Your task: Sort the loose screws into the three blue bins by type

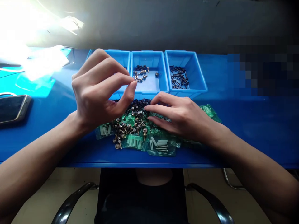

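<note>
My left hand (pixel 102 84) is raised over the front of the blue bins, its thumb and forefinger tips pinched together. Whatever lies between those tips is too small to make out. Below it is a mixed pile of screws (pixel 134 126), some brassy with washer heads, others dark and slim. My right hand (pixel 177 113) reaches into the pile's right side, thumb and fingers apart, with the tips at some dark screws. Green-tinted plastic packets (pixel 161 152) holding white wall plugs and screws lie under and around the pile.
A middle blue bin (pixel 149 92) holds several washer-head screws; the right bin (pixel 189 90) holds dark screws. My left hand partly covers a left bin (pixel 119 54). A phone (pixel 14 109) lies at the left. The blue table's front edge (pixel 149 165) runs near my body.
</note>
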A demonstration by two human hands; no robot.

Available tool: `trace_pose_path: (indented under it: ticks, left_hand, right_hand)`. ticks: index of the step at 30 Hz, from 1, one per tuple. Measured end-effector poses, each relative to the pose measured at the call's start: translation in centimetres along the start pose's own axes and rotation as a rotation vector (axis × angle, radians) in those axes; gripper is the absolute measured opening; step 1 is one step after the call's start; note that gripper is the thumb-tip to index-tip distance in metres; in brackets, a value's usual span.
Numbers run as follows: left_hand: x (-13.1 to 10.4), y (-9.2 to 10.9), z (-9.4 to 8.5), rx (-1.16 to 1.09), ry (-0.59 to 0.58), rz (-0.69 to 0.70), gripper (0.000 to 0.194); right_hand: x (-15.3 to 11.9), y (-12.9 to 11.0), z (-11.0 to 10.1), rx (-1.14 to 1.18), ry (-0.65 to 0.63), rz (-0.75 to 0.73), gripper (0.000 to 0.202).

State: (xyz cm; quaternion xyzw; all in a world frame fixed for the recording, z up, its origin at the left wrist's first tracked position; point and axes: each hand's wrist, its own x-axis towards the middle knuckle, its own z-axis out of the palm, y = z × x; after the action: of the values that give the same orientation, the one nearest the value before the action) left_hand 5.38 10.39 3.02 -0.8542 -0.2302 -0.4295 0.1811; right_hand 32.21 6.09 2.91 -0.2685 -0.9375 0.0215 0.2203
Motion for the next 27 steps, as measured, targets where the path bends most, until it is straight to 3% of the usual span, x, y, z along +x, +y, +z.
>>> trace_pose_path:
  ticks: [8, 13, 17, 22, 27]
  left_hand:
    - [0.2, 0.0, 0.0, 0.003, -0.013, 0.062, 0.007]
    - [0.3, 0.2, 0.6, 0.016, 0.077, 0.053, 0.012]
    - [0.4, 0.4, 0.5, -0.042, 0.056, 0.114, 0.007]
    - [0.5, 1.2, 0.3, -0.107, -0.067, 0.162, 0.038]
    - [0.7, 1.3, 0.6, -0.114, -0.029, 0.200, 0.022]
  right_hand:
    - [0.1, -0.2, 0.1, 0.021, 0.023, 0.052, 0.018]
    - [0.2, -0.1, 0.1, 0.108, 0.249, 0.045, 0.020]
    - [0.6, -0.9, -0.6, 0.355, 0.395, 0.191, 0.014]
    - [0.7, -1.6, -1.0, 0.594, 0.461, 0.289, 0.014]
    - [0.7, -1.8, -0.8, 0.655, 0.432, 0.275, 0.022]
